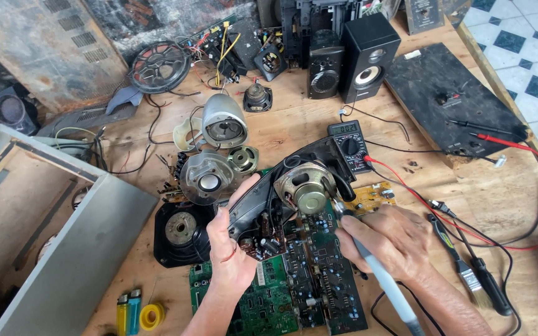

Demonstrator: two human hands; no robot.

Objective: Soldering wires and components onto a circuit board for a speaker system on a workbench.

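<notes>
1. The black housing (281, 186) with its round speaker (308, 186) lies tilted on the worktop (443, 186), above the green circuit boards (281, 292).
2. Your left hand (228, 249) grasps the housing's lower-left edge.
3. Your right hand (387, 239), right of the housing, is clenched on a grey soldering iron (381, 274); its long axis points up-left toward the speaker.
4. The iron's tip is hard to see.

— What do we have along the far edge of the table (518, 205)?

— Two black speakers (350, 59) standing side by side, and a black multimeter (350, 146) in front of them with its red lead (468, 233) trailing right.

— And on our left?

— A grey open box (63, 249); near its corner lie two lighters (128, 311) and a yellow tape roll (152, 316) (just beside each other). A paintbrush (468, 274) rests on the right.
</notes>
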